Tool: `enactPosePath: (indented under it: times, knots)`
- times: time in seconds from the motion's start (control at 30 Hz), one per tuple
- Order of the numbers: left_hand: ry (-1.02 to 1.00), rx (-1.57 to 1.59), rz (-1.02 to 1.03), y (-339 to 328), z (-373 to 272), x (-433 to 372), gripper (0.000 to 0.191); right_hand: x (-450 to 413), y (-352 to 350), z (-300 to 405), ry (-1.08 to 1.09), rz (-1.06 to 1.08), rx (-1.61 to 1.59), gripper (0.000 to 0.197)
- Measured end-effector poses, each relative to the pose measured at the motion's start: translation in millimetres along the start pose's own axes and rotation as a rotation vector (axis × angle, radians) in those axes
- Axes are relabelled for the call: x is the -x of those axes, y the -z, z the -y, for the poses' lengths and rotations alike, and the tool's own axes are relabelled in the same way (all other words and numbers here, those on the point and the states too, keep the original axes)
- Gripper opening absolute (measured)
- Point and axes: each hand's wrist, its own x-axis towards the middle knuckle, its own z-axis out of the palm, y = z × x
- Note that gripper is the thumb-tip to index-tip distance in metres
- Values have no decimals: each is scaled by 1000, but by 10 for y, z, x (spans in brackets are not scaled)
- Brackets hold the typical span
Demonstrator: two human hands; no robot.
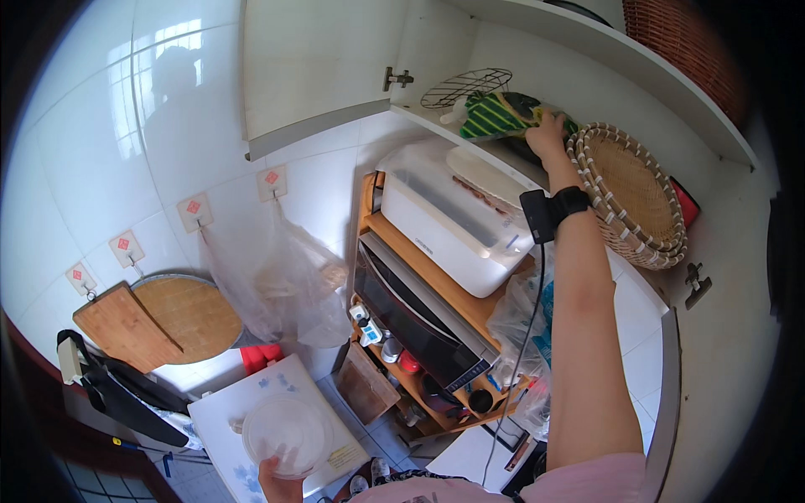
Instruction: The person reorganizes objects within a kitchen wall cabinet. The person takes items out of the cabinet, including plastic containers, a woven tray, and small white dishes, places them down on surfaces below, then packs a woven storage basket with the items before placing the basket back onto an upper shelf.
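Observation:
My right hand (548, 135) reaches into an open wall cabinet, its fingers on a green patterned plastic package (500, 116) on the shelf. Whether the fingers are closed around the package is hard to tell. Left of it on the shelf lies a round black wire rack (465, 87). Stacked oval wicker baskets (629, 195) stand right beside my right forearm. Low in the view, my left hand (280, 481) holds a round translucent plastic container (288, 435) by its near edge, above a white surface with blue flowers.
An open cabinet door (321, 69) hangs at upper left. Below the shelf are a white bin with a clear lid (440, 220) and a black microwave oven (415, 314) on a wooden rack. Plastic bags (295, 276) and cutting boards (126, 327) hang on the tiled wall. A cable hangs from my right wrist.

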Motion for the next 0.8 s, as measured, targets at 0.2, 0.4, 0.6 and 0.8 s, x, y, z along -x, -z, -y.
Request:
enactPosePath:
  times: [0.2,0.4,0.6,0.8]
  knots:
    - [13,-21,52,-47,6,-4,74,523,35,155,-378,54,-927,52]
    - [27,-37,27,-60,63,46,73,239,-163,-8,-794,-60,-1940,22]
    - [16,-3,3,-20,103,114,70,-21,-303,-115,-992,-154,-2154,29]
    - [-33,-23,-50,-31,81,255,71,-270,-302,-200,-719,-69,-2001,9]
